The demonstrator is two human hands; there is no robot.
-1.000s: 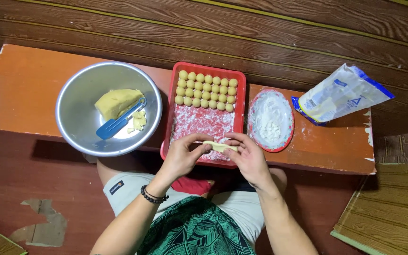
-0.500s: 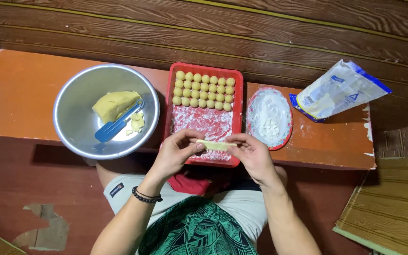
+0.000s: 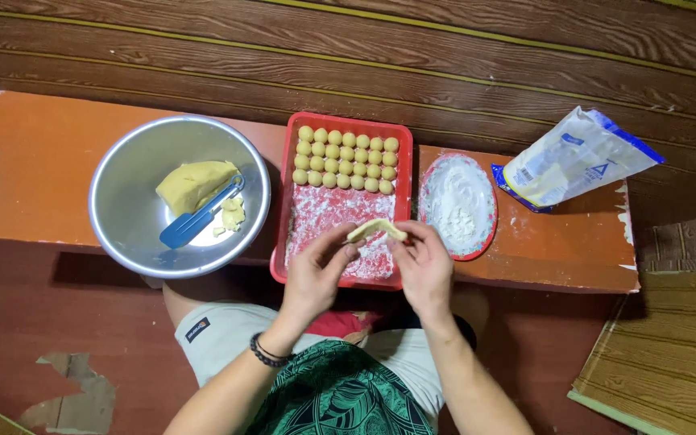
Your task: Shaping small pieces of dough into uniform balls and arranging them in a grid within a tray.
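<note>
Both hands hold a small strip of yellow dough (image 3: 375, 229) over the near end of a red tray (image 3: 290, 206). My left hand (image 3: 317, 274) pinches its left end and my right hand (image 3: 422, 266) pinches its right end. The tray's floor is dusted with flour. Several small yellow dough balls (image 3: 346, 158) lie in neat rows at its far end. A dark beaded bracelet circles my left wrist.
A steel bowl (image 3: 122, 208) at the left holds a lump of yellow dough (image 3: 195, 184) and a blue spatula (image 3: 198, 216). A red plate of flour (image 3: 459, 205) and a white-and-blue flour bag (image 3: 573, 159) lie at the right. All rest on an orange bench (image 3: 34, 174).
The strip of dough has shortened and arched upward between my fingers. My hands have drawn closer together. The view has shifted slightly.
</note>
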